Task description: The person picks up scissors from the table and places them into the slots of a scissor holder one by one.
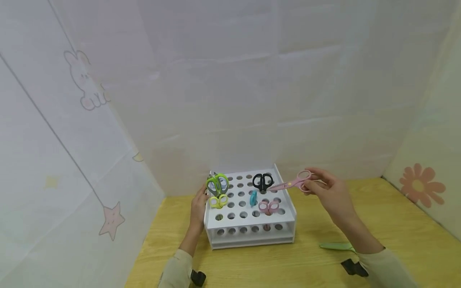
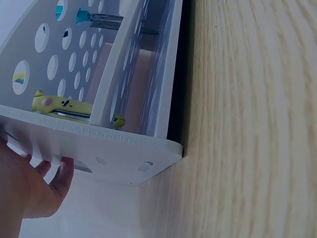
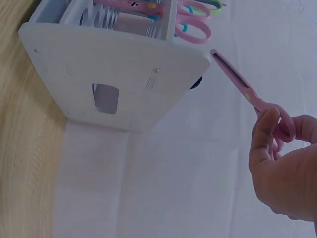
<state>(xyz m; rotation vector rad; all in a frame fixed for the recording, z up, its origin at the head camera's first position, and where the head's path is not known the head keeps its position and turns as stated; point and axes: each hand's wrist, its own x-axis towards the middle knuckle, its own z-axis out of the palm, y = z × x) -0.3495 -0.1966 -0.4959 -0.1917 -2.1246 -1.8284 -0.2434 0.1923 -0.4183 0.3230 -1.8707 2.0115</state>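
Observation:
A white rack (image 1: 252, 236) with rows of round holes stands on the table. My left hand (image 1: 197, 208) rests against its left side, fingertips on the side panel (image 2: 124, 156) by a slot. My right hand (image 1: 329, 194) pinches pink scissors (image 1: 288, 185) by the handle loops, blades pointing left over the rack's right part, above its top. Upright in the rack are black-handled scissors (image 1: 263, 182), pink-handled scissors (image 1: 268, 206), a blue handle (image 1: 253, 198), green-handled scissors (image 1: 217, 185) and yellow-handled scissors (image 1: 218, 201). Their blades are partly hidden inside.
A light green tool (image 1: 336, 246) lies on the wooden table (image 1: 306, 264) right of the rack, partly behind my right forearm. Pale sheets (image 1: 230, 100) with printed figures enclose the back and sides. A black strap (image 1: 354, 267) hangs by the right sleeve.

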